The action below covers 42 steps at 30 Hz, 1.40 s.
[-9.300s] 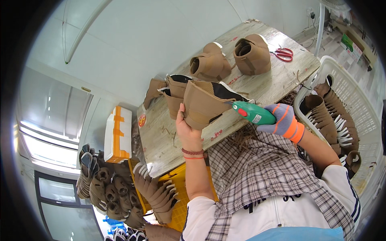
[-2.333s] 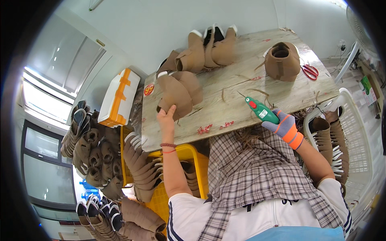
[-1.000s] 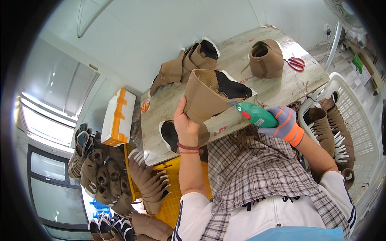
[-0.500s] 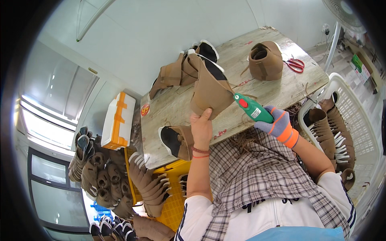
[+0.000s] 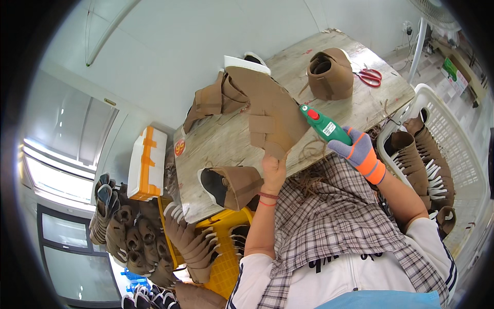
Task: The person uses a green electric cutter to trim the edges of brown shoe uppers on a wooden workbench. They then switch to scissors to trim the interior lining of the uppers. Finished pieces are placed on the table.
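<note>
My bare left hand pinches the near end of a brown shoe upper, which stretches away over the table with its strap-like patches facing up. In my gloved right hand is a green handheld power tool with a red button. Its tip meets the right edge of the upper, though the exact contact is too small to make out. Another brown upper with a black lining lies left of my left hand. Several more are heaped beyond it, against the wall.
A rolled upper and red-handled scissors lie at the table's far right. Brown scraps hang by the near edge. A white basket of stacked uppers stands right; a yellow crate and a white foam box stand left.
The upper has turned and now lies with its broad outer face up, where its black lining showed before. My left hand has shifted slightly right and nearer. The tool stays at the upper's right edge.
</note>
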Each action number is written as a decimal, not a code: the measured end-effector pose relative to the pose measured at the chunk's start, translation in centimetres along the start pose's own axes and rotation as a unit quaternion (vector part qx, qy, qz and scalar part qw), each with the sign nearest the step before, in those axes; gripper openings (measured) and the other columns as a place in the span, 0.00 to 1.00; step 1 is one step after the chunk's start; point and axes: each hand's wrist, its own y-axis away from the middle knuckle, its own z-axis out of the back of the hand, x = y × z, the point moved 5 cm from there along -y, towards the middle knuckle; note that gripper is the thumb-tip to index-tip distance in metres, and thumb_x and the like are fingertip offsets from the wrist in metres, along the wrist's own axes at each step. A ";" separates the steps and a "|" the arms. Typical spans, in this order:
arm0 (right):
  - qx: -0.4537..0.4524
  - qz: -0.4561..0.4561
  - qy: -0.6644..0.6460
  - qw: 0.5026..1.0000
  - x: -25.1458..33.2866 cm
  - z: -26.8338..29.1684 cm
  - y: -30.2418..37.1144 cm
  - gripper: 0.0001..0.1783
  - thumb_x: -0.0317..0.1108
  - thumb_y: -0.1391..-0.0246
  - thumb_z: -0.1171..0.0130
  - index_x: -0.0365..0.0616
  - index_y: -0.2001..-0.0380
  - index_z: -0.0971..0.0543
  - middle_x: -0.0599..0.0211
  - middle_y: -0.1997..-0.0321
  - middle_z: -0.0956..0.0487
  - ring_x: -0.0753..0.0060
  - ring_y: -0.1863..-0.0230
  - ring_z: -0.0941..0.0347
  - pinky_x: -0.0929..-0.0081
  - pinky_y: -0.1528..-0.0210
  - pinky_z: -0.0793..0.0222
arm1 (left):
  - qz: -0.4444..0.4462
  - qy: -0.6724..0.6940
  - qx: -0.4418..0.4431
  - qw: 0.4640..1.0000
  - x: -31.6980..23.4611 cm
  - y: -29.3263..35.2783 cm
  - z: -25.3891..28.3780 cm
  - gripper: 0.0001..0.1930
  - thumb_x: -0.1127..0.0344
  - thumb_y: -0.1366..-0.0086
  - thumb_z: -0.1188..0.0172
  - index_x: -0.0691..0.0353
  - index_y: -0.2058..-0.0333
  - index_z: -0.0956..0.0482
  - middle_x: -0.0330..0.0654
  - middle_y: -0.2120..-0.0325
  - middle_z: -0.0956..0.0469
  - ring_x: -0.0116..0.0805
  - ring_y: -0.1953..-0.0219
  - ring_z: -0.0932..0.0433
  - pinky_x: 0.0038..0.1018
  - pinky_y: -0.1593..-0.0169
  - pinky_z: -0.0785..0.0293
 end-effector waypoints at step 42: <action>0.025 -0.028 0.073 0.997 -5.8 -0.7 0.9 0.20 0.41 0.52 0.31 0.35 0.64 0.23 0.74 0.80 0.25 0.87 0.80 0.33 0.83 0.78 0.37 | 0.415 0.440 -0.396 0.691 4.7 13.3 8.9 0.25 0.57 0.36 0.40 0.60 0.47 0.38 0.49 0.55 0.32 0.41 0.51 0.31 0.44 0.48 0.30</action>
